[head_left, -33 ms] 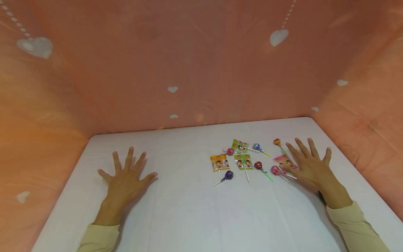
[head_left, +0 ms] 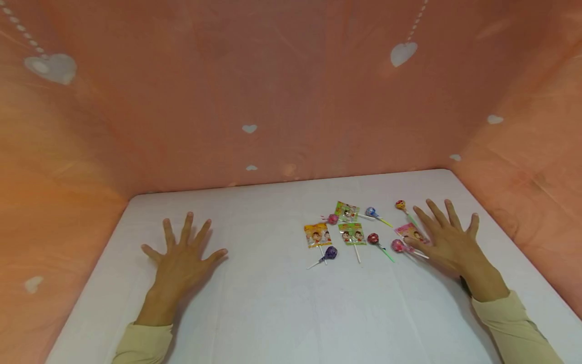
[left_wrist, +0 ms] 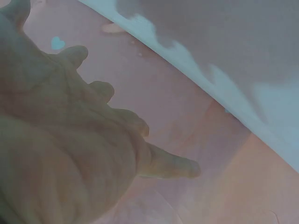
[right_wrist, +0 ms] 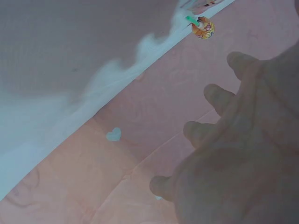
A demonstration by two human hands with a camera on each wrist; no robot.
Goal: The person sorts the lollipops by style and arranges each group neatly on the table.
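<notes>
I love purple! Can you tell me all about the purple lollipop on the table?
The purple lollipop has a round head in shiny purple wrapping and a thin white stick pointing toward the near left. It lies flat on the white table, at the near edge of the sweets, just below the orange packet. Neither hand touches it.

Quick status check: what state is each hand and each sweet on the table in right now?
left hand: open, fingers spread, flat on the white table, holding nothing
right hand: open, fingers spread, thumb at the pink packet
orange packet: lying flat, wrapped
green packets: two, lying flat
purple lollipop: wrapped, lying on its side
yellow lollipop: wrapped, near the right fingertips
</notes>
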